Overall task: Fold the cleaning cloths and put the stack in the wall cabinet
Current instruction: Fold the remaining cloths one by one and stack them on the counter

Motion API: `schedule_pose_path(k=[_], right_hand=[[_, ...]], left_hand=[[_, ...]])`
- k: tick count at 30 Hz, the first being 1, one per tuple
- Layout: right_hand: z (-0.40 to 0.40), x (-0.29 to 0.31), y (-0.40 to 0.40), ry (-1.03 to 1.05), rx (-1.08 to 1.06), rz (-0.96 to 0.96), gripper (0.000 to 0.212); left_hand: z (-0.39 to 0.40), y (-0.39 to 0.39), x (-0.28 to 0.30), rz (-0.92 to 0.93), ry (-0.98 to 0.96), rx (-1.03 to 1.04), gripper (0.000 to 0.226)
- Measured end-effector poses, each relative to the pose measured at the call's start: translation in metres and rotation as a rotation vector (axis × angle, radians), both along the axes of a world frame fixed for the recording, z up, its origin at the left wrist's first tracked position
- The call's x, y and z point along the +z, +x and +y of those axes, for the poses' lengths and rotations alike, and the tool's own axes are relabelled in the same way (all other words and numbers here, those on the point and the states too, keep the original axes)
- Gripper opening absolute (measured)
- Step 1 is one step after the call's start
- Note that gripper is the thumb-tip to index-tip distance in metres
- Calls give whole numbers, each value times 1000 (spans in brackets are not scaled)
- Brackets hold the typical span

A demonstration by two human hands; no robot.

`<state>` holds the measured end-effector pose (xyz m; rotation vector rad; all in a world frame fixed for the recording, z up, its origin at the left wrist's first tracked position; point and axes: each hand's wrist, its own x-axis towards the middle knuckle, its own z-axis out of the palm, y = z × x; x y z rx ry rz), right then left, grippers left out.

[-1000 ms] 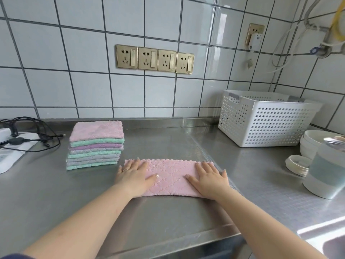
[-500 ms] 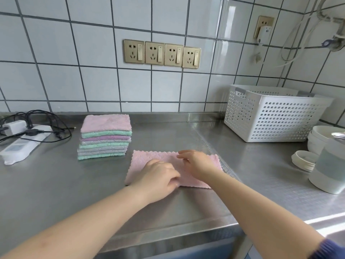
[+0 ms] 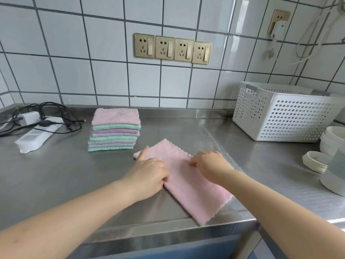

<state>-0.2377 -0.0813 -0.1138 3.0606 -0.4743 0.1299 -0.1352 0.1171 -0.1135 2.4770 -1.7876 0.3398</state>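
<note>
A pink cleaning cloth (image 3: 194, 191), folded into a long strip, lies diagonally on the steel counter (image 3: 65, 176), its near end reaching the front edge. My left hand (image 3: 149, 172) pinches the cloth's left edge, its forefinger stretched out toward the far corner. My right hand (image 3: 211, 165) pinches the cloth's right edge near the far end. A stack of several folded cloths (image 3: 114, 133) in pink, green, purple and grey stands behind and to the left, close to the wall. No wall cabinet is in view.
A white perforated basket (image 3: 280, 116) stands at the back right. White bowls (image 3: 332, 139), lids (image 3: 315, 161) and a pale container (image 3: 336, 174) sit at the right edge. A power strip (image 3: 35, 135) with black cables lies at the far left. Wall sockets (image 3: 172, 48) sit above.
The cloth has turned from lying crosswise to lying diagonally toward the front edge. Both hands went from pressing flat to pinching its sides.
</note>
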Motion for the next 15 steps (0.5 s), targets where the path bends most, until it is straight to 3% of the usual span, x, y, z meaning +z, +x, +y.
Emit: schedule_pose_path(k=[3, 8, 11, 15], right_hand=[[8, 6, -16, 4, 31, 23, 32], [32, 14, -40, 212, 35, 84, 34], [41, 12, -52, 166, 87, 71, 37], [38, 3, -76, 86, 260, -49, 49]], left_hand=[[18, 12, 1, -24, -4, -77, 23], [35, 33, 0, -101, 11, -226, 16], [41, 35, -2, -78, 4, -264, 17], [53, 25, 0, -34, 77, -288, 40]])
